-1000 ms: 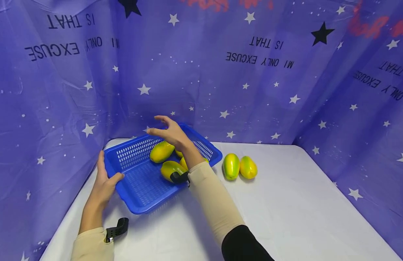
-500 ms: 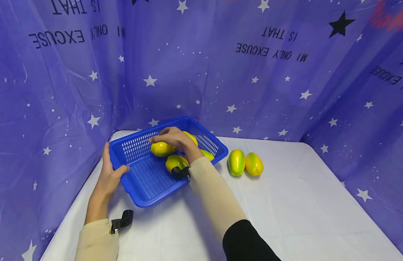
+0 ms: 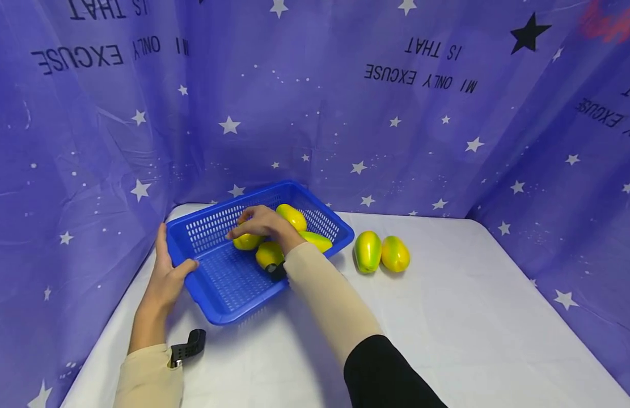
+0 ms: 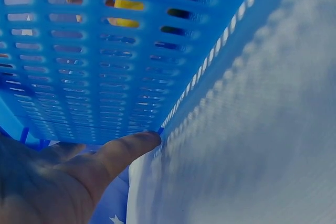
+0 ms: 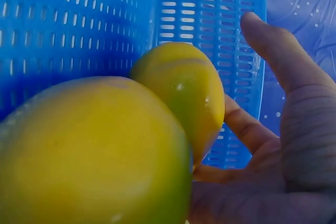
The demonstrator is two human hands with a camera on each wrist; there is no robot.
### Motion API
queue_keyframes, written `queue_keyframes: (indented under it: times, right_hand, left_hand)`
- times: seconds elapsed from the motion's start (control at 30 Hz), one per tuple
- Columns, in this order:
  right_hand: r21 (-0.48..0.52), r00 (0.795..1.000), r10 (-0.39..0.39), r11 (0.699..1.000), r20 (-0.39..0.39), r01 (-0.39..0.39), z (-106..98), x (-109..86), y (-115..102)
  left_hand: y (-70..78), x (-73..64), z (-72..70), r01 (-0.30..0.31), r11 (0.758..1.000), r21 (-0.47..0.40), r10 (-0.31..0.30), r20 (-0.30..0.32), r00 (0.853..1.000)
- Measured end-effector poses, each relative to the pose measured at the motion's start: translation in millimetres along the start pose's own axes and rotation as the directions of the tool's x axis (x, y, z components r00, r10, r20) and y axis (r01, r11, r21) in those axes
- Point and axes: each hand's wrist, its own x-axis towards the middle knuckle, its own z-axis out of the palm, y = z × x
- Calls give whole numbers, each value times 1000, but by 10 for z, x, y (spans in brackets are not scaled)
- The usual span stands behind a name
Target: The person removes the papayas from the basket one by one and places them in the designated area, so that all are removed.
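A blue plastic basket (image 3: 225, 283) with slotted walls holds several yellow-green papayas. At its left end my left hand (image 3: 164, 283) grips the rim, thumb over the edge and fingers along the outside. My right hand (image 3: 261, 221) reaches down inside, over a papaya (image 3: 247, 242) near the middle. In the right wrist view its fingers lie behind that papaya (image 5: 184, 93), while the thumb stands apart from it. A closer papaya (image 5: 94, 150) fills the lower left there. Beyond the right hand lie a papaya (image 3: 291, 217) and another papaya (image 3: 317, 242).
Two more papayas, a longer papaya (image 3: 368, 252) and a shorter papaya (image 3: 395, 254), lie side by side on the white table (image 3: 437, 317), right of the basket. A purple star-printed curtain (image 3: 294, 102) hangs behind the table and along both sides.
My right hand has come down from above the basket to a papaya inside, its fingers drawing in. The left hand keeps its grip on the rim. The head view has shifted slightly.
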Motion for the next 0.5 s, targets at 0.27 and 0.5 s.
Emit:
queue_keyframes:
  times: [0.27, 0.5]
  right_hand:
    - [-20, 998, -57, 998, 31, 58, 145, 3, -62]
    - [-54, 999, -33, 998, -24, 31, 48, -3, 56]
  left_hand:
    - [-45, -65, -87, -5, 1000, -18, 5, -5, 1000]
    - [-44, 0, 59, -23, 999, -39, 23, 13, 1000]
